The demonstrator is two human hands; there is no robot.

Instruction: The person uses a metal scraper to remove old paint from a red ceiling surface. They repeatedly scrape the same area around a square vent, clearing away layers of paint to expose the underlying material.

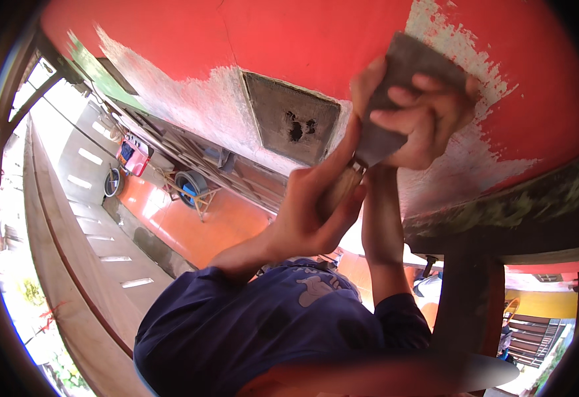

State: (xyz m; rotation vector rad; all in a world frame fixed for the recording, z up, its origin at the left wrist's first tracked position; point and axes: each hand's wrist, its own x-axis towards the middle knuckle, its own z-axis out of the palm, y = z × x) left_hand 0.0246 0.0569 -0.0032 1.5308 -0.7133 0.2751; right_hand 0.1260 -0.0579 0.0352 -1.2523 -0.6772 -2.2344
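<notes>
A putty knife with a wide dark grey blade (416, 59) and a pale wooden handle is held up close to the wall. Its handle sits in my left hand (306, 208), which is closed round it with a finger stretched toward the blade. My right hand (432, 126) grips the blade itself, several fingers bent over its face, and part of that grip is hidden behind the metal. Behind the tool is a red painted wall (296, 40) with rough whitish bare patches. Whether the blade touches the wall I cannot tell.
A recessed vent (279, 112) with torn mesh lies left of the blade. A dark beam (514, 212) and post (465, 304) stand at the right. Far below are an orange floor (226, 228), a dark tub (190, 186) and a pink container (134, 157). A long ledge (71, 264) runs along the left.
</notes>
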